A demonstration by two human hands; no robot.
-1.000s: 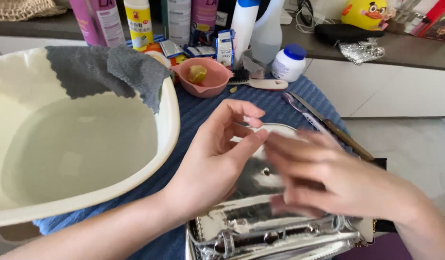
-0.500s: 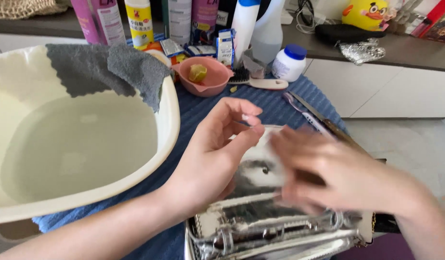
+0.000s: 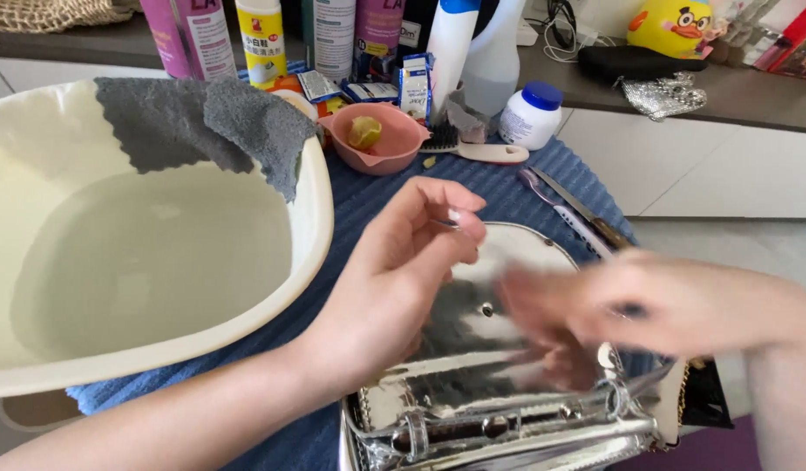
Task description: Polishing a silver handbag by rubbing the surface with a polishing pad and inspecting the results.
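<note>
1. Left hand [image 3: 403, 279] pinched a small thin item, too small to identify; silver handbag [image 3: 499, 384] lay directly beneath that pinch.
2. Right hand [image 3: 673, 305] was blurred over the handbag; its grip could not be determined.
3. Cream basin [image 3: 316, 218] stood left of the pinch.

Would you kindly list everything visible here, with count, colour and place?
handbag: one, shiny silver, bottom centre on the towel
towel: one, blue, under everything
basin: one, cream, left, holding water
cloth: one, grey, over the basin's rim
bowl: one, pink, behind the basin
brush: one, white handle, beside the bowl
jar: one, white with blue lid
bottles: several, back row
left hand: above the handbag, pinching something small
right hand: blurred, over the handbag
</note>
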